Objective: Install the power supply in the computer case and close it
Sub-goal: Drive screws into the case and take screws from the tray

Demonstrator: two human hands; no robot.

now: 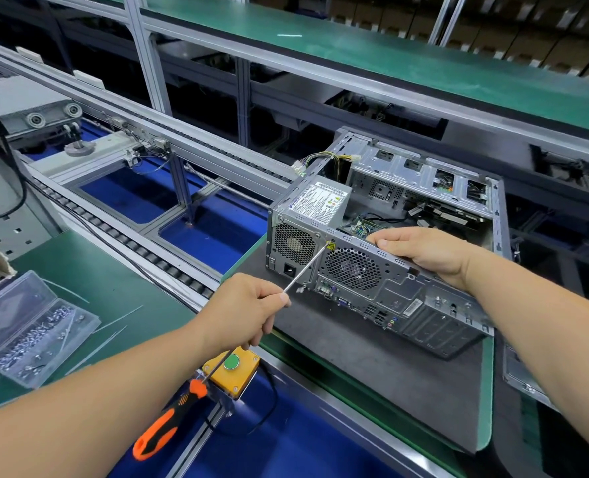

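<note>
An open grey computer case [434,315] lies on its side on a dark mat [372,370], rear panel facing me. The power supply [315,205] sits in its left corner, its label up and its cables [320,160] trailing out behind. My left hand [248,305] pinches the long metal shaft of a screwdriver [169,419] with an orange and black handle. The screwdriver's tip touches the rear panel near a yellow sticker, between the two fan grilles. My right hand [427,251] grips the top rear edge of the case.
A clear plastic box of screws [27,329] lies on the green bench at the left. A yellow button box [232,369] sits at the bench edge below my left hand. A roller conveyor [131,243] runs behind, with shelving above.
</note>
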